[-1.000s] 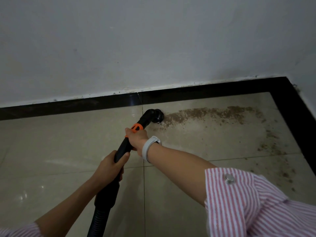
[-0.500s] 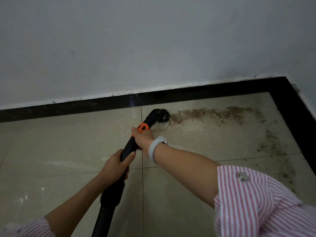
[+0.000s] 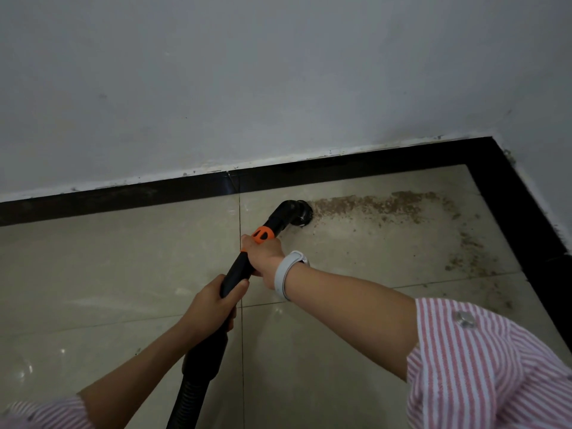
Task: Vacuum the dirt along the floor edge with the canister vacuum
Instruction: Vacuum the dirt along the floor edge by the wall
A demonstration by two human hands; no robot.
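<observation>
Both hands, left (image 3: 213, 305) and right (image 3: 263, 253), grip the wand (image 3: 238, 267), steering its nozzle (image 3: 298, 212) into the dirt (image 3: 371, 204).

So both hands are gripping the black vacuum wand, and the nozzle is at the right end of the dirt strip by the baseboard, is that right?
Not quite. In the head view the nozzle sits at the left end of the dirt strip, not the right. The rest holds: the left hand and right hand both grip the black wand near the baseboard.

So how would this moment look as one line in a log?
left hand grips wand | right hand grips wand | nozzle at dirt
</observation>
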